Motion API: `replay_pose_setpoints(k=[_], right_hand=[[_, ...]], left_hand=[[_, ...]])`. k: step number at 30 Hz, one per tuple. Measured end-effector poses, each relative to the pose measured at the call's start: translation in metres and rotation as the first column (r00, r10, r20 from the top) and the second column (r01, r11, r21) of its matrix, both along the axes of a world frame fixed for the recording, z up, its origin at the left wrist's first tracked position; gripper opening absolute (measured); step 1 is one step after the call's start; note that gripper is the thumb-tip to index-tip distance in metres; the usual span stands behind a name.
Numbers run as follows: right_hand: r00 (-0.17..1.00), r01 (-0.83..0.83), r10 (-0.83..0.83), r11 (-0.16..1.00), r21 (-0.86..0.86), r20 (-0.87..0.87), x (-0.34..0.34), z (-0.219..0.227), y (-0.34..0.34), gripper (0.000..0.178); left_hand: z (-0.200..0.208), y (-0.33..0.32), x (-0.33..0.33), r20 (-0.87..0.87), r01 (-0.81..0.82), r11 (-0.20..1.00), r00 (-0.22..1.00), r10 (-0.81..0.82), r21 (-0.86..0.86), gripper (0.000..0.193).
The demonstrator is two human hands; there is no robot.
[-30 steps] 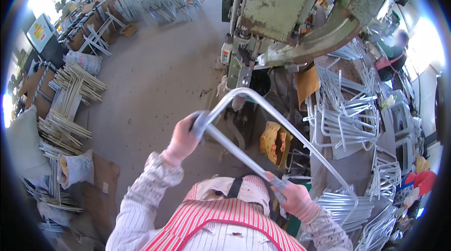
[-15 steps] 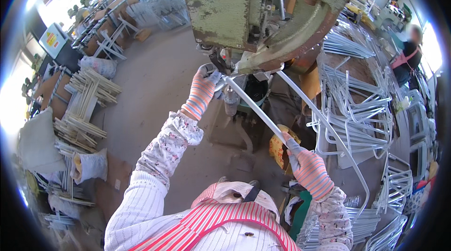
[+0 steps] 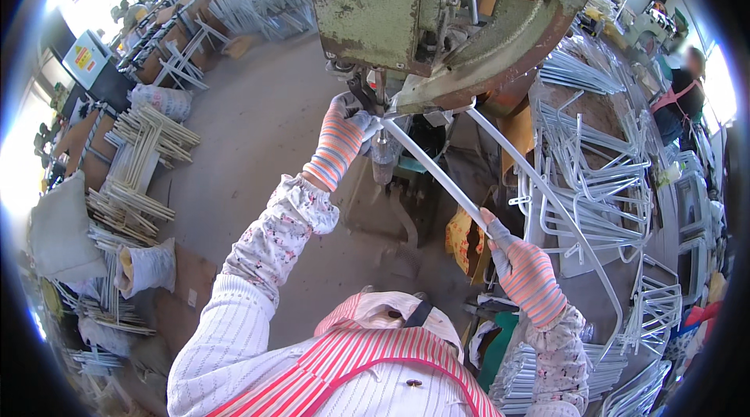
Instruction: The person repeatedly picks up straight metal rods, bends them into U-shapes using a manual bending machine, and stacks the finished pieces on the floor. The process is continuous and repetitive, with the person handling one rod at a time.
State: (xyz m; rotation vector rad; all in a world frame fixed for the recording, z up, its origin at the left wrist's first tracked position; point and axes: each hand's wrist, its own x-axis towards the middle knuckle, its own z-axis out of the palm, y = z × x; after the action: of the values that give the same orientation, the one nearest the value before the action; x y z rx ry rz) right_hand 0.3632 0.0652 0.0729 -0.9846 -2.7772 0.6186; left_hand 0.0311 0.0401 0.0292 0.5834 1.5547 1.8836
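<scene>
Both hands wear striped orange-and-blue knit gloves with grey fingers. My right hand (image 3: 525,265) is closed around one long leg of a pale metal tube frame (image 3: 437,169). The frame's other leg runs off to the right and bends near its lower end. At the far end, my left hand (image 3: 344,130) is closed on the frame's tip, right under the spindle (image 3: 380,89) of a green machine (image 3: 367,15). Its fingertips are partly hidden, so any small part between them does not show. Below the spindle stands a greyish cylindrical post (image 3: 382,159).
Bent tube frames (image 3: 594,183) lie heaped on the right. Stacked tube pieces (image 3: 152,136) and white sacks (image 3: 148,269) stand at left. A torn yellow-and-red bag (image 3: 466,244) hangs below the right forearm's tube. Another person (image 3: 681,97) is at the far right.
The frame's near end and my right hand have shifted slightly right and down. My left hand stays at the spindle, a little higher in the picture, as the view has shifted slightly.
</scene>
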Motion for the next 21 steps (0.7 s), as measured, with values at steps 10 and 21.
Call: replay_pose_setpoints(k=[10,21], right_hand=[[0.999,0.027,-0.030,0.998,-0.059,-0.038,0.000,-0.001,-0.001,0.053],[0.999,0.007,-0.006,1.000,-0.015,0.039,-0.003,-0.010,-0.009,0.056]], left_hand=[[-0.012,0.004,-0.001,0.075,0.032,0.996,0.996,-0.038,0.085,0.025],[-0.019,-0.004,-0.008,-0.052,0.040,0.940,0.997,-0.061,-0.338,0.039]])
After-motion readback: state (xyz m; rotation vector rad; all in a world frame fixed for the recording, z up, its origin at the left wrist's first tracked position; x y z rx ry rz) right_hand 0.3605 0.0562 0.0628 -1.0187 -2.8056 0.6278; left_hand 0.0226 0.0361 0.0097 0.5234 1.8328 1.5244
